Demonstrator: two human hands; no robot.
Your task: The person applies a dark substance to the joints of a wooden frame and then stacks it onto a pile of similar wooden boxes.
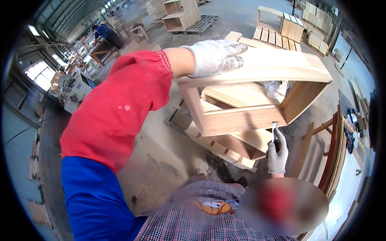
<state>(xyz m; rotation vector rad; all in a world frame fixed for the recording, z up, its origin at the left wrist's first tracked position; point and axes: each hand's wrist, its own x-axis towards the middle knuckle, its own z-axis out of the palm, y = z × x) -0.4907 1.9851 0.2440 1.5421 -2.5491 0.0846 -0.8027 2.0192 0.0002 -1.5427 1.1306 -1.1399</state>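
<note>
A pale wooden drawer-like box frame [241, 122] stands tilted on other wooden pieces in front of me. My left hand [219, 58], in a stained white glove, lies flat on its upper board with the fingers stretched out. Low at the frame's right corner, my gloved right hand [278, 154] is closed around a small narrow tool [274, 130] of pale, metallic look. The tool's tip touches the near board beside a small dark mark. Its exact kind cannot be made out. A blurred patch covers my right forearm.
More wooden boxes [225, 146] are stacked beneath the frame, and clear plastic [275, 90] shows through its opening. A bench [335, 152] with tools runs along the right. Slatted crates [277, 36] stand behind; a person in blue [108, 36] bends at the far left.
</note>
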